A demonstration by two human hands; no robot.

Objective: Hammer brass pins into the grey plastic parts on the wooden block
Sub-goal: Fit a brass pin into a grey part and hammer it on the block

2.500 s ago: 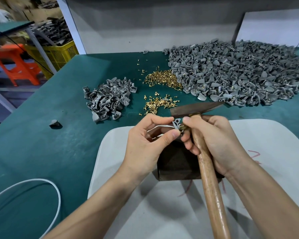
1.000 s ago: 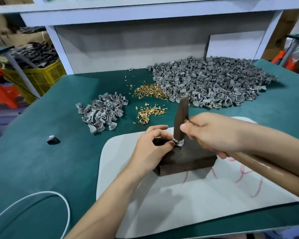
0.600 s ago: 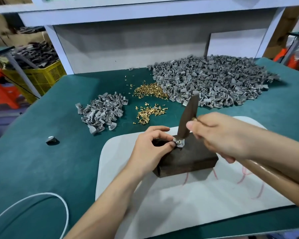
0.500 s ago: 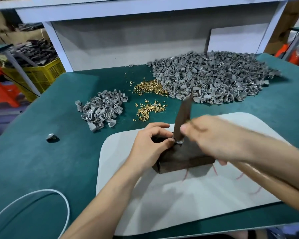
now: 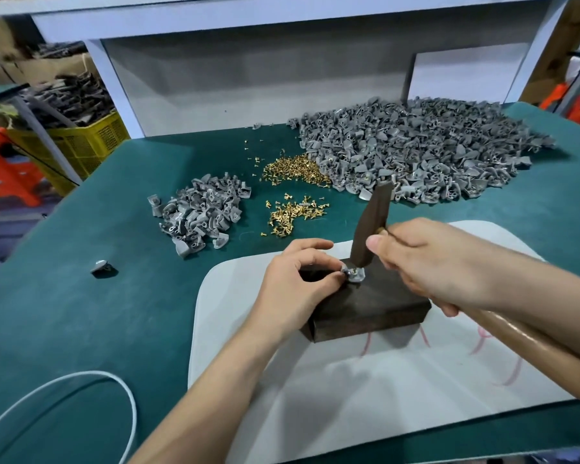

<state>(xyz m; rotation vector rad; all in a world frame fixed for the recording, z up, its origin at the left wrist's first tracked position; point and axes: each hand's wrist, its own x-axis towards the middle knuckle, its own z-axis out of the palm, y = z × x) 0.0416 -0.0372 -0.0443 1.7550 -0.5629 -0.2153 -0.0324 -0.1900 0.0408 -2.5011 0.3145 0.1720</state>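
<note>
A dark wooden block (image 5: 369, 306) sits on a white mat (image 5: 382, 380). On its top far corner lies a grey plastic part (image 5: 353, 273) with a brass pin in it. My left hand (image 5: 295, 283) pinches that part at its left side. My right hand (image 5: 426, 262) grips a hammer (image 5: 372, 222) close to its dark head; the head's lower face rests on or just above the part. The wooden handle runs back to the lower right under my forearm.
A big heap of grey parts (image 5: 416, 152) fills the far right of the green table. A small heap of grey parts (image 5: 201, 212) lies to the left. Loose brass pins (image 5: 295, 212) lie between them. One single part (image 5: 101, 266) and a white cable (image 5: 81, 396) lie at the left.
Earlier both hands held the part with the hammer laid flat. Since then the part went onto the block and the hammer head has been rising and falling on it; the view shifted slightly.
</note>
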